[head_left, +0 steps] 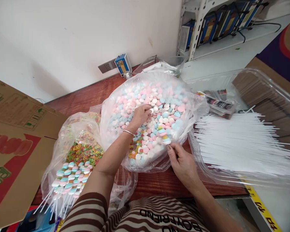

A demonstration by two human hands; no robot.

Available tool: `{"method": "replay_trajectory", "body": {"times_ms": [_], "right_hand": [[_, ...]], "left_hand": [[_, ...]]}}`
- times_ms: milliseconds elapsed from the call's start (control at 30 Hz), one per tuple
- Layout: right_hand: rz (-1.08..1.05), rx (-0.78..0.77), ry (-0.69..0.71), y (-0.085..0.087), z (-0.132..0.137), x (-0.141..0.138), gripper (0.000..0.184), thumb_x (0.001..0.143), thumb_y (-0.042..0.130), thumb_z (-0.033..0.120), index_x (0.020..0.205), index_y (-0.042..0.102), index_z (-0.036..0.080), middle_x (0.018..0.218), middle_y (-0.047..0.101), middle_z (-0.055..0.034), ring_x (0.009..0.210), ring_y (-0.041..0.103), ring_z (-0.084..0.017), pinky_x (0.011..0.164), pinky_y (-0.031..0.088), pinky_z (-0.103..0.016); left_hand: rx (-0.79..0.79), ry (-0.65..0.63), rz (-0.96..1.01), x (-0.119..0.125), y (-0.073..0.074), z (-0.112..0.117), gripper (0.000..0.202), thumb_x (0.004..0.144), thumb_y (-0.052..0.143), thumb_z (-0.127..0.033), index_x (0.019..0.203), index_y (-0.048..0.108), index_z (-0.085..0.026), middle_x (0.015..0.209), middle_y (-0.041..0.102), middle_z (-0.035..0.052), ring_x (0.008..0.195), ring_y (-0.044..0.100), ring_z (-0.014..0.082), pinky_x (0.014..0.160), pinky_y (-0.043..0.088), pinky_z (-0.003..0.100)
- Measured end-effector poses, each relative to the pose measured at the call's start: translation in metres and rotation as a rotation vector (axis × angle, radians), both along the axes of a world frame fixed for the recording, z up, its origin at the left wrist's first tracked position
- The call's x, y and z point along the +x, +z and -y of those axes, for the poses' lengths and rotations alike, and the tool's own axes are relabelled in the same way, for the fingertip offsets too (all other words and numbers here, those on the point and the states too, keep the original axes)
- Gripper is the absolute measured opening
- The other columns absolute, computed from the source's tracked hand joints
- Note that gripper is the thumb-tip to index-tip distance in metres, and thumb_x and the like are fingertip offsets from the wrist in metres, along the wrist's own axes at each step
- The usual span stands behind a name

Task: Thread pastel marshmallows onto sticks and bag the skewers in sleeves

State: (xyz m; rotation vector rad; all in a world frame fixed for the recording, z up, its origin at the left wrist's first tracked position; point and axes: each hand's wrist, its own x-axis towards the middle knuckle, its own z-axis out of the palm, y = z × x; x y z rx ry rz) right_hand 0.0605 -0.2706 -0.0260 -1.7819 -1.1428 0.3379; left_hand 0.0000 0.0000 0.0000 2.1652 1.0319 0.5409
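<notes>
A big clear plastic bag (116, 96) lies open in front of me, full of pink, white and pale blue button-shaped candies (148, 141). My left hand (141, 115) reaches into it from the left, fingertips pinched together at a white candy (151, 111) in the pile. At the bag's near right side, my right hand (182, 161) is closed in a pinch at the lower end of a short candy skewer (164, 137). This skewer shows blue, white and yellow layers; its stick is hidden by my fingers. Colourful ring candies (134, 146) sit at the bag's left part.
Left of the bag, finished-looking candy skewers (72, 177) lie on a bag of ring candies (84, 153). White sticks (236, 141) fill a clear plastic tray (200, 169) on the right. A cardboard box (16, 129) stands at far left, with a shelf (198, 29) behind.
</notes>
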Motion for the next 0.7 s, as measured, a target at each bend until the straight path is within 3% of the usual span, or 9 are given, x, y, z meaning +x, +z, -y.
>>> {"method": "replay_trajectory", "body": {"times_ms": [100, 200, 333, 533, 700], "right_hand": [[0.003, 0.007, 0.005, -0.002, -0.001, 0.0, 0.03, 0.102, 0.045, 0.042, 0.087, 0.062, 0.022, 0.064, 0.065, 0.0017, 0.053, 0.058, -0.016, 0.055, 0.04, -0.027], [0.006, 0.012, 0.01, -0.002, -0.001, 0.0, 0.029, 0.102, 0.045, 0.041, 0.088, 0.062, 0.022, 0.065, 0.065, 0.0021, 0.053, 0.058, -0.015, 0.056, 0.04, -0.026], [0.014, 0.011, 0.017, 0.001, -0.001, 0.001, 0.029, 0.102, 0.045, 0.041, 0.086, 0.061, 0.023, 0.064, 0.064, 0.0023, 0.052, 0.058, -0.015, 0.055, 0.04, -0.026], [0.017, 0.028, 0.074, 0.008, -0.002, -0.006, 0.029, 0.101, 0.045, 0.04, 0.085, 0.062, 0.023, 0.063, 0.064, 0.0026, 0.053, 0.057, -0.015, 0.056, 0.041, -0.026], [0.041, 0.037, 0.132, 0.01, -0.002, -0.015, 0.029, 0.101, 0.046, 0.038, 0.083, 0.061, 0.022, 0.061, 0.062, 0.0029, 0.052, 0.057, -0.014, 0.055, 0.04, -0.025]], "left_hand": [[0.012, -0.039, -0.069, -0.001, 0.001, 0.0, 0.014, 0.081, 0.067, -0.018, 0.093, 0.074, -0.018, 0.091, 0.073, 0.0039, 0.085, 0.067, 0.0218, 0.081, 0.051, 0.033], [0.05, -0.053, -0.043, -0.004, 0.001, 0.005, 0.012, 0.076, 0.071, -0.019, 0.088, 0.068, -0.018, 0.098, 0.071, 0.0053, 0.085, 0.065, 0.0201, 0.076, 0.049, 0.031], [0.049, -0.081, 0.03, -0.016, 0.012, 0.025, 0.011, 0.079, 0.068, -0.022, 0.088, 0.061, -0.019, 0.092, 0.069, 0.0046, 0.08, 0.064, 0.0171, 0.068, 0.047, 0.028], [-0.455, -0.075, 0.39, -0.055, 0.035, 0.074, 0.035, 0.079, 0.075, -0.034, 0.109, 0.066, -0.02, 0.083, 0.067, 0.0003, 0.068, 0.067, 0.0131, 0.063, 0.051, 0.026], [-0.662, 0.021, 0.519, -0.082, 0.031, 0.099, 0.042, 0.069, 0.087, -0.035, 0.105, 0.074, -0.018, 0.07, 0.069, 0.0005, 0.067, 0.069, 0.0141, 0.068, 0.056, 0.026]]}}
